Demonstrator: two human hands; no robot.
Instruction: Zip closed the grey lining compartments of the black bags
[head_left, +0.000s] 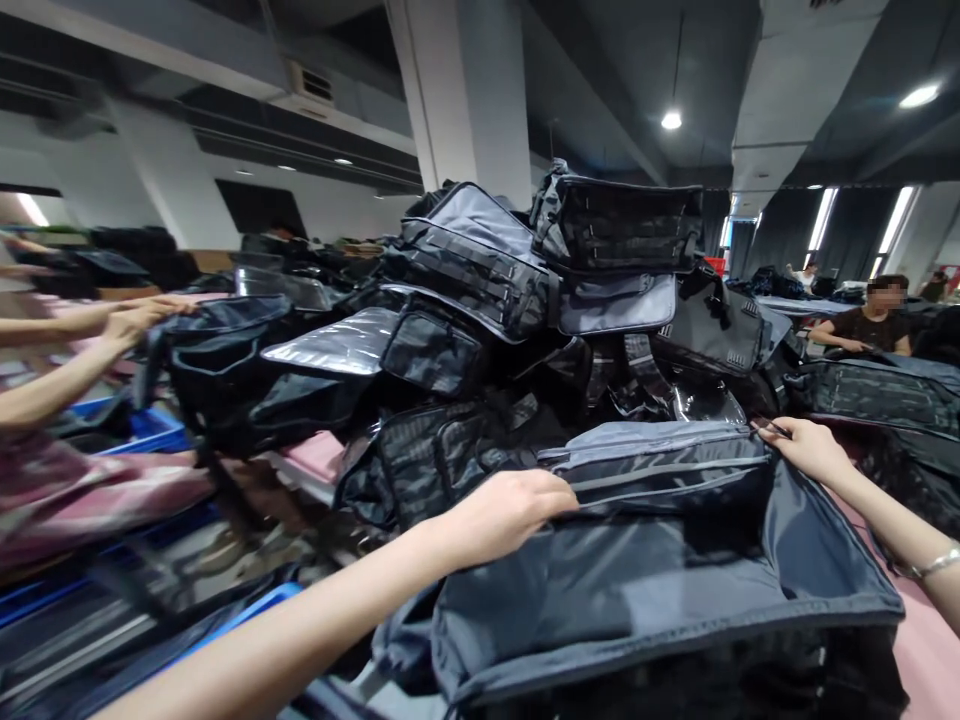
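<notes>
Both hands were gripping the open grey bag (660,560): left hand (502,515) on its near-left rim, right hand (806,447) pinching the far-right corner. Probably best pulling evenly, away from the bag pile (480,300) behind it.

Both forearms are bare, without sleeves; a thin silver bracelet (932,566) circles the right wrist, well behind the fingers (780,432).

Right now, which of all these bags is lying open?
The grey bag nearest the camera, between both hands: its lining shows, while the piled bags behind look closed.
</notes>
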